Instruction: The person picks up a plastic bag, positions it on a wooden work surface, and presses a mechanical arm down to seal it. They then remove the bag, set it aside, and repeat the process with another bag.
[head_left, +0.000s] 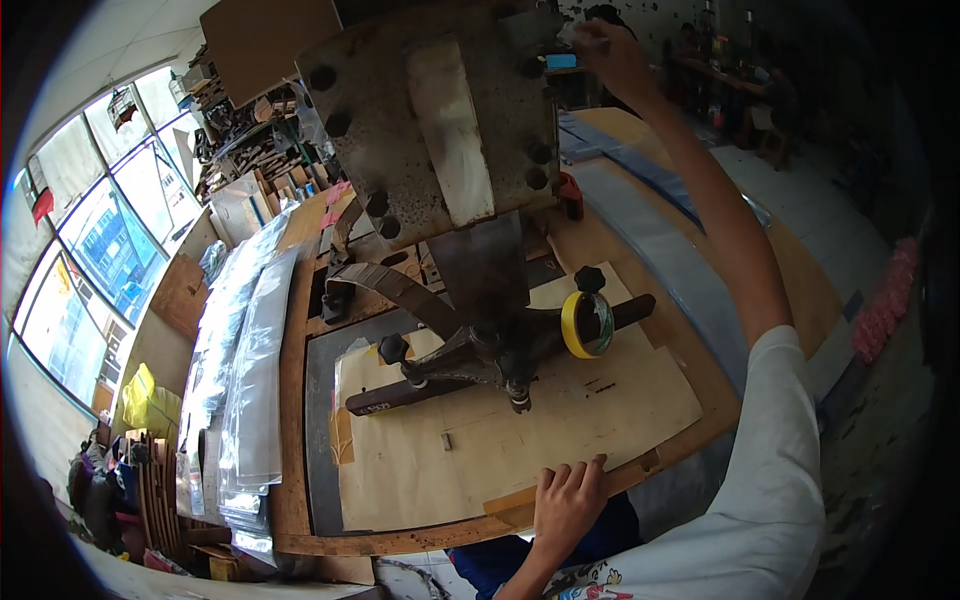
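My left hand (570,502) rests over the front edge of the worktable, fingers apart and slightly bent on the tan sheet (520,440); I see nothing in it. My right hand (618,68) is raised beside the upper right of a heavy bolted metal machine head (370,140). Its fingers are closed around something small and pale that I cannot make out. Below the head, a dark metal bracket with a crossbar (385,398) stands over the sheet. A yellow tape roll (572,325) hangs on the bar's right part, close to a black knob (589,280).
Clear plastic sheets (255,370) are stacked along the table's left side. More long sheets (650,260) lie on the right. Wood pieces (270,150) fill shelving behind, near windows (120,250). A pink bundle (887,300) is on the far right. Other people sit in the dim background.
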